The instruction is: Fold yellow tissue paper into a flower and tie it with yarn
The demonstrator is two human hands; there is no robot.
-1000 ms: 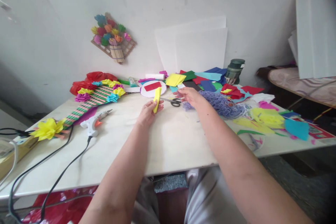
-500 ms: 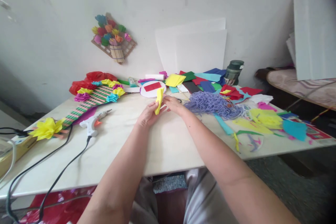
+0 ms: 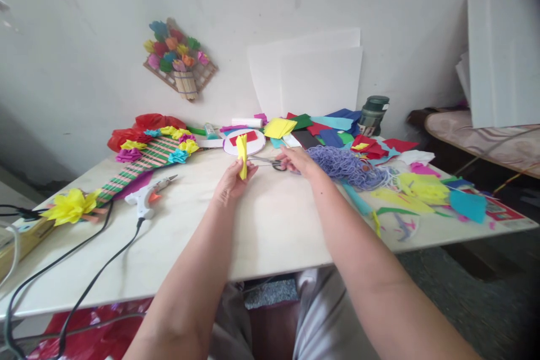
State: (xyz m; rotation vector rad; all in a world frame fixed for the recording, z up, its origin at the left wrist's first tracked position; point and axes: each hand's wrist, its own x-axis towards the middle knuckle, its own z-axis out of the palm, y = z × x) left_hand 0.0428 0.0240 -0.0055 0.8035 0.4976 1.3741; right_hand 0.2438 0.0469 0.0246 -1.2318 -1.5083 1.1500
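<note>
My left hand (image 3: 233,180) is closed around a narrow folded strip of yellow crepe paper (image 3: 242,157), which stands upright from the fingers. To the right, my right hand (image 3: 297,161) is at the handle of a pair of scissors (image 3: 277,165) on the table. Its fingers are partly apart and at the handle loops; a firm grip on them does not show. The blades point left, towards the yellow paper. Behind my left hand lies a white oval card (image 3: 228,147) with a red paper piece (image 3: 252,138) on it.
Purple yarn (image 3: 337,166) is heaped right of my right hand, with coloured paper scraps (image 3: 424,187) beyond. A glue gun (image 3: 145,197) with its cord lies left, near a flower-trimmed striped craft piece (image 3: 139,163). A dark jar (image 3: 373,112) stands at the back.
My right hand has left the yellow paper and moved right to the scissors, whose blades now show. My left hand has shifted slightly left with the paper.
</note>
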